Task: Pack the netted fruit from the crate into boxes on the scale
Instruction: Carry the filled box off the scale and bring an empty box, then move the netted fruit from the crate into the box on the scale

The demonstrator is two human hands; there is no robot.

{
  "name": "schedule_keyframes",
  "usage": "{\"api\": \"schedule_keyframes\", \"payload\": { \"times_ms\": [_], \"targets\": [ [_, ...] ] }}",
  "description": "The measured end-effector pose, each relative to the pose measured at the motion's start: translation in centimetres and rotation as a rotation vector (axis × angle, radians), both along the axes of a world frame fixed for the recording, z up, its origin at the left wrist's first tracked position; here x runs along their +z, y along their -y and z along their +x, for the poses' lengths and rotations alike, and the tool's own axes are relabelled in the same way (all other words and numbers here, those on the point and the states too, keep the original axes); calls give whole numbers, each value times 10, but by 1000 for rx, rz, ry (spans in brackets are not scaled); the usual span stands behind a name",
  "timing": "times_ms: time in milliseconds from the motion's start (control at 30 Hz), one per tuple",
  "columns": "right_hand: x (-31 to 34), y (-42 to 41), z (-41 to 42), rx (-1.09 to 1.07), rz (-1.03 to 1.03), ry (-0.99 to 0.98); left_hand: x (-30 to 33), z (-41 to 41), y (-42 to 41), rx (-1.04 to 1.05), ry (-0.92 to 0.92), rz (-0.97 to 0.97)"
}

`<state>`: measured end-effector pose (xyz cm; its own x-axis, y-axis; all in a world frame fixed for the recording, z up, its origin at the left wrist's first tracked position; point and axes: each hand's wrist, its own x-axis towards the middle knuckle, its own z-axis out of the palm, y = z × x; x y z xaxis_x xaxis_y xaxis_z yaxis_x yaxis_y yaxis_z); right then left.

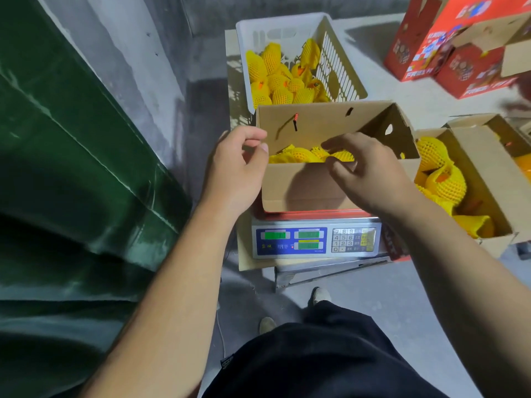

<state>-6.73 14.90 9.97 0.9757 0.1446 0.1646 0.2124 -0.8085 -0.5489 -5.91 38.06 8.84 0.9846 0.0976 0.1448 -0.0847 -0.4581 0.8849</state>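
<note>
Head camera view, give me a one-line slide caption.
Both hands at the cardboard box on the scale, netted fruit inside.

Grey concrete floor (373, 282) beside green tarpaulin (71, 168).

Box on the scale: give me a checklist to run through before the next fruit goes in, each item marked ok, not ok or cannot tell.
1. Box sits on the scale: ok.
2. Box top open, flaps clear of the opening: ok.
3. Room left in the box: ok; netted fruit covers only the bottom.
4. Crate behind the box holds more fruit: ok.
5. Hands free to pick: left hand rests at the box's left edge with an empty grip, ok; right hand reaches over the near wall, and whether it holds a fruit, cannot tell.
6. Scale reading against target: cannot tell; the lit displays are too blurred to read.
</note>
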Motion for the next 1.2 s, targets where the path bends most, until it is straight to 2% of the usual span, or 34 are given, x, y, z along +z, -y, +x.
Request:
{"api": "schedule_keyframes", "payload": {
  "times_ms": [167,300,367,467,567,667,733,800,867,967,1100,1200],
  "targets": [
    [13,12,30,36,59,15,12,33,16,-65,-19,33],
    [31,32,89,55,56,20,27,90,24,-116,-21,121],
    [39,42,133,96,13,-12,34,129,32,-129,1,190],
    [39,45,211,205,-156,-110,31,198,55,-194,-5,371],
    [24,43,295,290,-381,-243,14,275,81,-271,-138,621],
    [-8,42,347,381,-590,-412,-15,319,87,-363,-307,777],
    [-37,41,379,454,-714,-540,-41,345,93,-423,-419,950],
    [-69,37,399,539,-746,-655,-70,359,97,-542,-561,1207],
    [-101,35,411,604,-715,-702,-98,368,98,-654,-703,1340],
    [-145,38,424,607,-725,-707,-131,379,91,-647,-885,1261],
    [-175,19,421,543,-679,-872,-157,382,85,-533,-839,1266],
    [-176,10,413,631,-610,-781,-171,380,85,-503,-848,1238]
  ]
}}
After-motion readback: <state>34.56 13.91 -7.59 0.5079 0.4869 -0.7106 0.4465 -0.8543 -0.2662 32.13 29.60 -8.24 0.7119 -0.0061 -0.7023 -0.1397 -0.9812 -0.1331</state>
